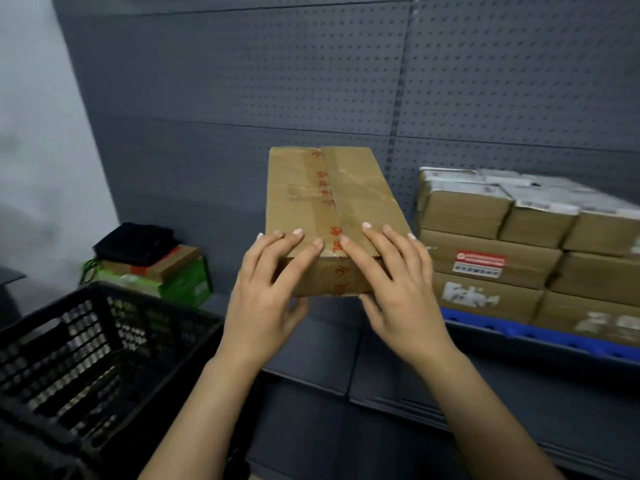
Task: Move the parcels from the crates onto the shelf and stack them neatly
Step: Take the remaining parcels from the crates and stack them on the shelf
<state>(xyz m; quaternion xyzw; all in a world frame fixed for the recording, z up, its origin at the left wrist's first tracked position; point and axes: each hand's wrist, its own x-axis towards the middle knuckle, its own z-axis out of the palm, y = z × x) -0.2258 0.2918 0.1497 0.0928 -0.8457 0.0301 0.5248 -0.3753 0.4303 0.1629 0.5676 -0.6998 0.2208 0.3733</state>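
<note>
Before grey pegboard (242,81), parcel (332,195) gripped by left hand (266,299) and right hand (398,292): fingers (298,244) atop, thumbs (300,309) beneath.

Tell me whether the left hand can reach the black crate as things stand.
Likely yes: the crate sits just below and left of the left hand, with nothing between. But that hand grips the parcel along with the right hand, so it is busy.
</note>
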